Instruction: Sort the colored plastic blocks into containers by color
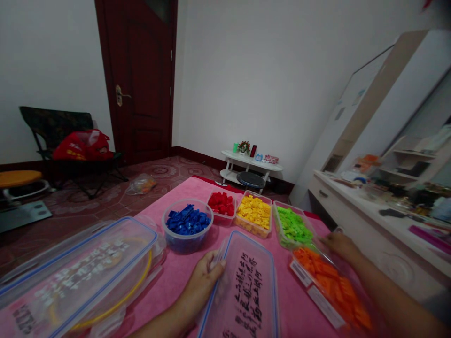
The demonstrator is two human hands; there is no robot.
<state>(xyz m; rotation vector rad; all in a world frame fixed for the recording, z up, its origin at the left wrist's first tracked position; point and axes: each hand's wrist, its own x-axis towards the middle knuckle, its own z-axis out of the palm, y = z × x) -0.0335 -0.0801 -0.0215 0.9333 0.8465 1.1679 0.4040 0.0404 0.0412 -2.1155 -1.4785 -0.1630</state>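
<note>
My left hand is closed on the left edge of a clear plastic lid with a blue seal and dark handwritten characters. At the right, my right hand has its fingers curled at the far corner of a clear container of orange building bricks; the fingertips are partly blurred. White labels show on that container's near side. Just beyond it stands a container of light green bricks. Further left are yellow bricks and red bricks in clear boxes, and a round tub of blue bricks.
More clear lids, one with a yellow ring, overlap at the left of the pink tabletop. A white dresser holding clutter stands at the right. Beyond are a low white shelf, a folding chair and a dark red door.
</note>
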